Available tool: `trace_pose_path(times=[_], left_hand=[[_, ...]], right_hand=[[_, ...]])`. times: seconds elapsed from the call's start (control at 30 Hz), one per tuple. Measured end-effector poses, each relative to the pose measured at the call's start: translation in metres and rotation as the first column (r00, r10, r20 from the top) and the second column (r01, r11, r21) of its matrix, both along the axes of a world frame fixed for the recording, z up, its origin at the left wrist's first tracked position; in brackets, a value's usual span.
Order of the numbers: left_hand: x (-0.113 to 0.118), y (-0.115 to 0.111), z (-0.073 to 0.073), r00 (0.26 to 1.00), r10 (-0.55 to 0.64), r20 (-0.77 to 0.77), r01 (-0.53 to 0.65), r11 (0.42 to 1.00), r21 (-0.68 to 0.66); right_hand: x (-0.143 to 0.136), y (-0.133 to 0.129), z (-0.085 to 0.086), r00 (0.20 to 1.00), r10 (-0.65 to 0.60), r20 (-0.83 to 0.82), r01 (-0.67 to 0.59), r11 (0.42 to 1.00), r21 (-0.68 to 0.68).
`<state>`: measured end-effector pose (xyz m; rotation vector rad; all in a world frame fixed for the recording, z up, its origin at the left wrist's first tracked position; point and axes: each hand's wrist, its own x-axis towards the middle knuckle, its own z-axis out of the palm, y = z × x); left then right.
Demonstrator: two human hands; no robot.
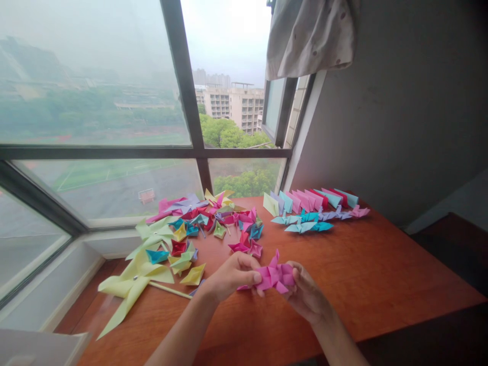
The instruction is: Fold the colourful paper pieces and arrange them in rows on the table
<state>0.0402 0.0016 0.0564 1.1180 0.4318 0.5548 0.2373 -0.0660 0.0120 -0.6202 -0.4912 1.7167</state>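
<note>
A pink folded-paper piece [275,274] with several points is held up between both hands, above the front of the wooden table [366,284]. My left hand [240,272] pinches its left side between thumb and fingers. On the opposite side, my right hand [307,292] grips the edge, fingers partly behind the paper. Another bit of pink paper [243,287] shows just below my left hand. Close beyond the hands lie a magenta folded piece [241,245] and a yellow paper boat [193,275].
Left of the hands spreads a pile of paper boats and pinwheels, including a large pale yellow pinwheel [133,279] on a stick. At the back right stand a row of folded paper pieces [301,201] and several paper cranes [305,223]. Windows [198,152] border the table's far side.
</note>
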Motion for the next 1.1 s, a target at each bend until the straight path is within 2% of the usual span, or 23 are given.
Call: trace_pose_path(times=[0.13,0.23,0.3,0.37,0.47,0.53,0.6,0.67,0.77,0.87,1.03,1.1], left_hand=[[-0.001,0.001,0.004,0.999,0.023,-0.045,-0.022,0.999,0.025],[-0.003,0.001,0.009,0.995,0.044,-0.085,-0.041,0.998,0.038],[-0.003,0.002,0.011,0.991,0.054,-0.125,-0.048,0.998,0.049],[-0.003,0.004,0.01,0.984,0.071,-0.165,-0.061,0.996,0.063],[0.0,0.007,0.003,0.975,0.112,-0.193,-0.097,0.991,0.087],[0.002,0.008,-0.002,0.968,0.159,-0.193,-0.143,0.985,0.096],[0.005,0.01,-0.007,0.957,0.218,-0.19,-0.2,0.974,0.106],[0.007,0.012,-0.01,0.944,0.27,-0.188,-0.249,0.96,0.126],[0.009,0.014,-0.014,0.932,0.308,-0.191,-0.284,0.948,0.146],[0.011,0.013,-0.015,0.929,0.319,-0.185,-0.297,0.945,0.139],[0.013,0.01,-0.013,0.923,0.336,-0.187,-0.314,0.939,0.139],[0.013,0.009,-0.012,0.921,0.338,-0.193,-0.311,0.937,0.156]], right_hand=[[0.003,0.005,-0.001,0.999,0.028,0.044,-0.03,0.998,0.047],[0.011,0.01,-0.001,0.982,0.011,0.189,-0.025,0.997,0.071],[0.018,0.013,0.002,0.938,-0.001,0.346,-0.032,0.995,0.09],[0.026,0.016,0.006,0.839,-0.023,0.544,-0.053,0.991,0.125],[0.034,0.02,0.013,0.624,-0.129,0.77,-0.018,0.984,0.179],[0.037,0.021,0.014,0.459,-0.27,0.847,0.117,0.963,0.243],[0.035,0.019,0.014,0.274,-0.412,0.869,0.257,0.902,0.347],[0.028,0.014,0.014,0.156,-0.505,0.849,0.293,0.844,0.448],[0.013,0.005,0.016,0.122,-0.558,0.821,0.176,0.826,0.535],[-0.002,0.002,0.018,0.122,-0.558,0.821,0.08,0.83,0.552],[-0.011,0.007,0.015,0.148,-0.533,0.833,0.076,0.846,0.528],[-0.01,0.008,0.012,0.213,-0.498,0.841,0.107,0.867,0.487]])
